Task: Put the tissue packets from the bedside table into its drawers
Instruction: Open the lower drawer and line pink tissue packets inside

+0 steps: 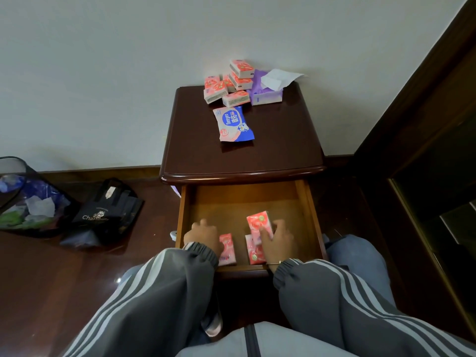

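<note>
Top drawer (247, 199) is out, both our hands inside. R hand (278, 242) pinches upper pink packet (257, 222): thumb on top, fingers round its right edge. It overlaps a 2nd packet (253, 253) on the drawer floor. L hand (203, 235) touches a 3rd packet (228, 249) w/ thumb side, fingers bent; can't tell if gripping. Pile of pink packets (231, 83), blue wipes pack (233, 123) & purple pack (266, 95) sit at back of bedside table (283, 140).

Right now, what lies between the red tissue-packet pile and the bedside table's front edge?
In the head view, one blue-and-white Deeyeo packet lies between the pile and the front edge; otherwise bare tabletop.
</note>
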